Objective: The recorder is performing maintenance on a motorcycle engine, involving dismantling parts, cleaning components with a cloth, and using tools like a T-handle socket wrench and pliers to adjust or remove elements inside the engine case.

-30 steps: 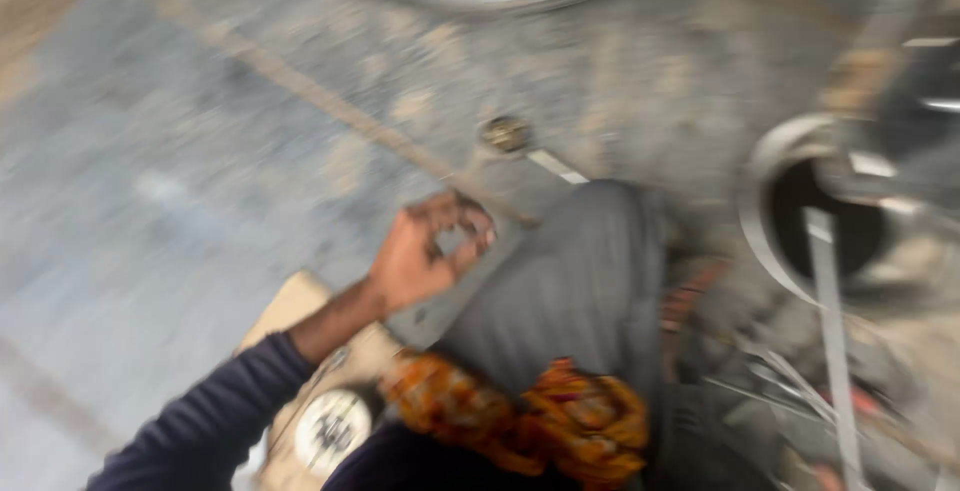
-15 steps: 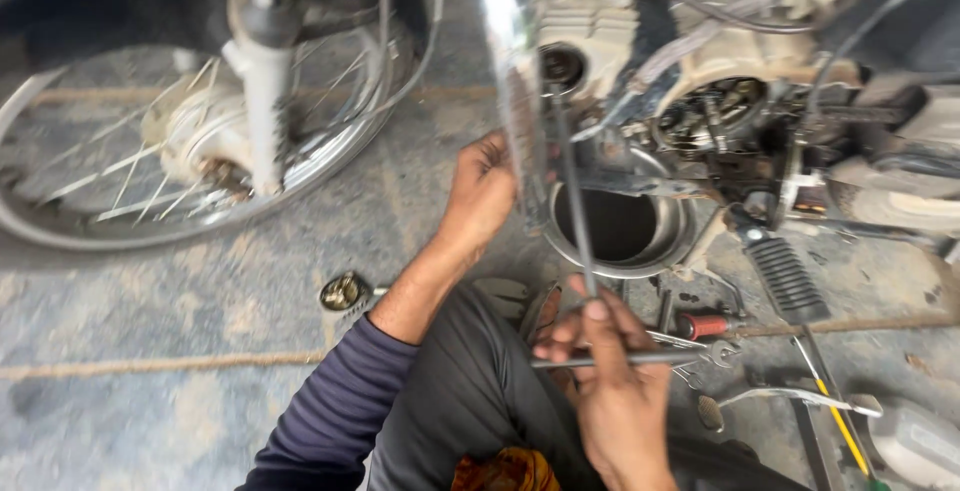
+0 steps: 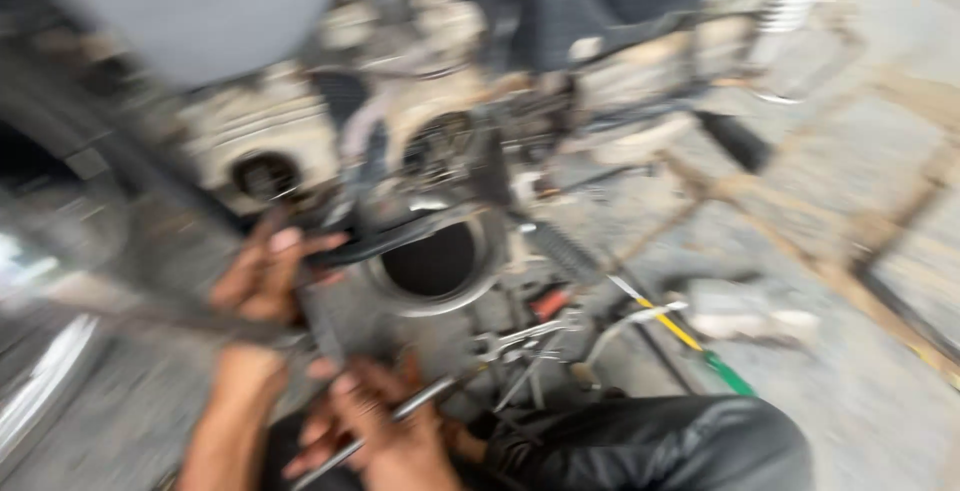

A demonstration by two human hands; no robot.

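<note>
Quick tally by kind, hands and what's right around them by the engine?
Hands: 2, left hand on the engine side, right hand gripping a metal rod
Metal rods: 1
Round metal bowls: 1, bowl
Yellow-and-green screwdrivers: 1, screwdriver
Total: 5; the blur may hide smaller tools.
</note>
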